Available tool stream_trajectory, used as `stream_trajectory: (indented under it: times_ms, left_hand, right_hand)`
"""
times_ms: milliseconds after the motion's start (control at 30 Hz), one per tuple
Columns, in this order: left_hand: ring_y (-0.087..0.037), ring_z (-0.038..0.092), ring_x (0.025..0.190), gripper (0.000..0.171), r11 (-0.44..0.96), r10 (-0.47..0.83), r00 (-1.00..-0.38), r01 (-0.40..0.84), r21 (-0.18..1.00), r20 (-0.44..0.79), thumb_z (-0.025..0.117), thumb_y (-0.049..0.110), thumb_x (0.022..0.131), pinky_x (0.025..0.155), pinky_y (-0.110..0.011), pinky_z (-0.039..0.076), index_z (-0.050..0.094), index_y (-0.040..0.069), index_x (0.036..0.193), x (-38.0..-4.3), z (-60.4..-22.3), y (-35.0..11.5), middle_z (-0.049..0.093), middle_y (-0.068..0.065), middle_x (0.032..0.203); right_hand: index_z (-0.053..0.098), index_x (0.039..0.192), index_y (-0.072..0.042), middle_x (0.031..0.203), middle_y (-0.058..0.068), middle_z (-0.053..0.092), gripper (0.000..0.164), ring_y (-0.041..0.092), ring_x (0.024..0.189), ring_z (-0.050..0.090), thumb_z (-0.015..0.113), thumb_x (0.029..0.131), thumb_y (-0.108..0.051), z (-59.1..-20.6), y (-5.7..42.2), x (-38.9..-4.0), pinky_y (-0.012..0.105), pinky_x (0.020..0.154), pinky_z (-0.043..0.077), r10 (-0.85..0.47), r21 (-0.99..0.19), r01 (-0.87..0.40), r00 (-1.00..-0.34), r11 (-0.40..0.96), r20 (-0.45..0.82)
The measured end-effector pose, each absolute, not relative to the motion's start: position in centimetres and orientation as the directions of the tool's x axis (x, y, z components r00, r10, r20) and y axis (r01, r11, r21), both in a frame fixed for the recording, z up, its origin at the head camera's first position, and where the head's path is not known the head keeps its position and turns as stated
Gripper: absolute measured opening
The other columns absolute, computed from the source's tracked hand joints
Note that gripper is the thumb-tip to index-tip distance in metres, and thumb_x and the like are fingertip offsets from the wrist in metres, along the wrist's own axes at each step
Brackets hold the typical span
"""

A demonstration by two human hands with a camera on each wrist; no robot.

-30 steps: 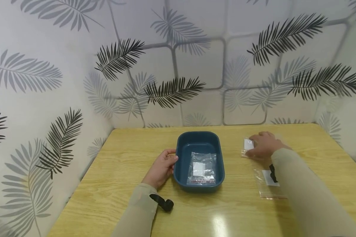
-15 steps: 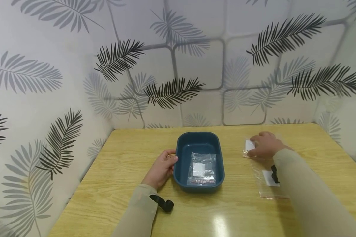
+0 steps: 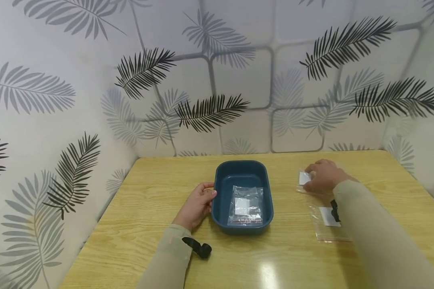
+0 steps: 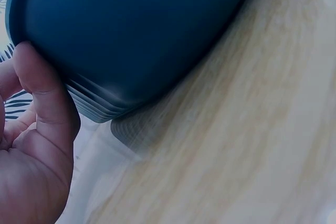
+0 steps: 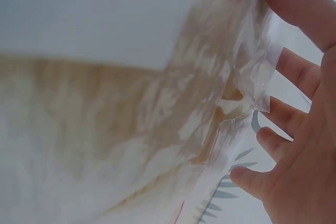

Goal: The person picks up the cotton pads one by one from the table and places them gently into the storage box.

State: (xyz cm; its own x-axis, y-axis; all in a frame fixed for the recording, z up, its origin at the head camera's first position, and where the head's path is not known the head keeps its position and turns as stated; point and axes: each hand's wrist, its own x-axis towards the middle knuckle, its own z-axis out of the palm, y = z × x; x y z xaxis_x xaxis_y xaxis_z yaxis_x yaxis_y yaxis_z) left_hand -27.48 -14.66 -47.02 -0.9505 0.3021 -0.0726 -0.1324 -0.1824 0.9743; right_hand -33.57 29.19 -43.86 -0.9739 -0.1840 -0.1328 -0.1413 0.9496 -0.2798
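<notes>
A dark blue rectangular plastic bin (image 3: pixel 267 218) stands on the wooden table, its left rim gripped by my left hand (image 3: pixel 197 205), thumb over the edge. Inside it lies a clear zip-lock bag (image 3: pixel 256 198) with a white square label. At the right, my right hand (image 3: pixel 325 176) pinches another clear bag (image 3: pixel 305 178) with a white label, thumb on one side of the film. The right wrist view shows the crinkled plastic (image 5: pixel 247 72) between thumb and fingers. Closer to me lies one more labelled bag (image 3: pixel 329 233), partly hidden by the right sleeve.
The light wooden table (image 3: pixel 159 176) meets a wall (image 3: pixel 246 80) with a leaf pattern behind and at both sides. Black straps (image 3: pixel 199 247) sit on the wrists. Bare wood separates the bin from the bags on the right.
My right hand has shifted very slightly to the right, and the bag's label beside its fingers has moved with it. The left hand and the bin stay in place.
</notes>
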Motion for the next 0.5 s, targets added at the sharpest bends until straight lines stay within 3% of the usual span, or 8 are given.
stream_trajectory:
  times_ms: [500]
  left_hand:
    - [-0.011, 0.051, 0.062, 0.037, -0.189, 0.305, -0.949, -0.136, 0.972, -0.074, 0.053, 0.009, 0.106, 0.057, -0.023, 0.048, 0.042, 0.001, 0.141, -27.52, -47.08, -14.70, 0.055, -0.006, 0.088]
  right_hand:
    - [0.066, 0.122, -0.005, 0.135, 0.026, 0.043, 0.062, 0.049, 0.123, 0.040, 0.080, 0.074, -0.041, -43.69, 28.31, -33.83, 0.071, 0.092, 0.040, -0.194, -0.286, -0.158, -0.975, 0.945, -0.104]
